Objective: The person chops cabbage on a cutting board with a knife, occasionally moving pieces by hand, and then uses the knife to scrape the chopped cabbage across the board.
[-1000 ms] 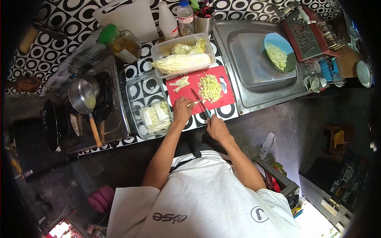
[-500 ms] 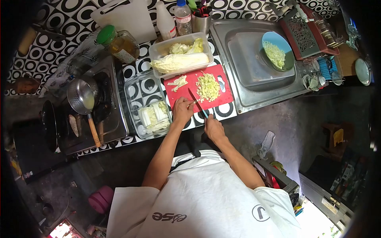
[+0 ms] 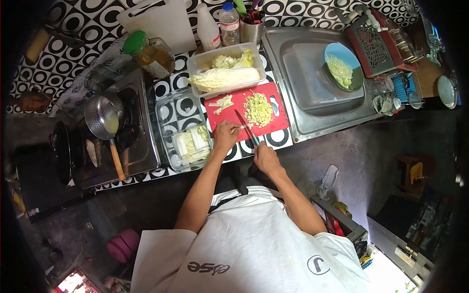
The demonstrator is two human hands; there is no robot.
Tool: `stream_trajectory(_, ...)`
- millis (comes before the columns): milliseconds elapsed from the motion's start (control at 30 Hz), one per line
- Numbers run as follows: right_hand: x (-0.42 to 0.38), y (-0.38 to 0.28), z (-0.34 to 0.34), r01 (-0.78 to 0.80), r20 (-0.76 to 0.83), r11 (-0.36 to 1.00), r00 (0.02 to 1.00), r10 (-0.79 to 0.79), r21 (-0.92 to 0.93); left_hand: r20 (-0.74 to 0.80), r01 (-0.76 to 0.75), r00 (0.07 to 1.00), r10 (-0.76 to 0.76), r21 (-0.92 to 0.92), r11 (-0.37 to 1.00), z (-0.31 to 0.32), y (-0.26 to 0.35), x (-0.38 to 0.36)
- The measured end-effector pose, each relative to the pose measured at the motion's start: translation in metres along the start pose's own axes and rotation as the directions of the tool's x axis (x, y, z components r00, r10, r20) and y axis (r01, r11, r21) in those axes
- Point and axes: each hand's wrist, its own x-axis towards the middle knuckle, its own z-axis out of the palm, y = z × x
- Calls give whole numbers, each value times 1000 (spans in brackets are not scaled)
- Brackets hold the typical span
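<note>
My right hand (image 3: 266, 157) is wrapped round the handle of a knife (image 3: 247, 127), whose blade lies over the red cutting board (image 3: 229, 118) and points up and left. Left of the blade, my left hand (image 3: 225, 135) pinches a small pale cabbage strip (image 3: 237, 128) near the board's lower edge. A heap of chopped cabbage (image 3: 258, 109) is to the right of the blade. Some cabbage strips (image 3: 221, 104) lie at the board's upper left. Behind the board, a plastic container (image 3: 262, 74) holds larger cabbage pieces (image 3: 225, 79).
A glass dish (image 3: 164, 146) with cut cabbage stands left of the board. Farther left is a stove with a saucepan (image 3: 103, 116). On the right, a blue bowl (image 3: 337, 49) of shredded cabbage rests in the sink (image 3: 312, 128). Bottles and a green-lidded jar (image 3: 155, 61) stand behind.
The whole view has shifted slightly, moving the counter items a little to the right. The knife's blade sits slightly farther from the fingertips of my left hand.
</note>
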Motion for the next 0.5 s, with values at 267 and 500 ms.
stream_trajectory(267, -7, 10, 18, -21, -12, 1000, 1000, 21, -12, 6, 50, 999, -50, 9, 999, -1, 10, 0)
stream_trajectory(500, 7, 11, 22, 39, -31, 995, 999, -42, -93, 14, 61, 998, -60, -39, 997, 1, 7, 1)
